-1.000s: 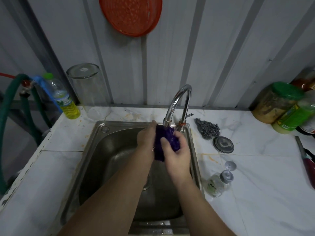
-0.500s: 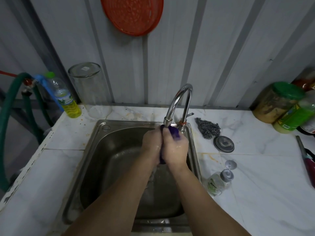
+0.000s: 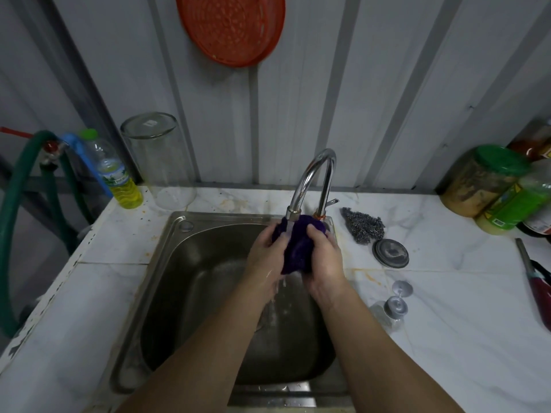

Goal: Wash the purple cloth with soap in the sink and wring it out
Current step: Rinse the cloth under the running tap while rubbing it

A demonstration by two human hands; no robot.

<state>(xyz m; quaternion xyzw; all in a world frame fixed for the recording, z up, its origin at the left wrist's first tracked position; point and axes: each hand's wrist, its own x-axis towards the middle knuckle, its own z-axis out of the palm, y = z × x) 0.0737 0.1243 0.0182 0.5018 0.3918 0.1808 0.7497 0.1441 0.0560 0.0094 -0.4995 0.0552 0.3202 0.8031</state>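
Observation:
The purple cloth [image 3: 298,245] is bunched between both hands, right under the spout of the chrome tap [image 3: 313,180]. Water runs from the spout onto the cloth and drips down into the steel sink [image 3: 179,263]. My left hand [image 3: 265,257] grips the cloth's left side, my right hand [image 3: 323,257] grips its right side. Both hands are over the back right part of the basin. A small clear bottle with a silver cap [image 3: 390,311] lies on the counter right of the sink.
A steel wool scourer [image 3: 362,225] and a metal lid [image 3: 390,253] lie right of the tap. Jars with green lids [image 3: 489,180] stand at the far right. A yellow-liquid bottle [image 3: 119,177], a tall glass [image 3: 158,162] and a green hose [image 3: 18,210] are at the left.
My hands were pressed tight together with the cloth almost hidden; now they have parted a little and the cloth shows between them under the running water.

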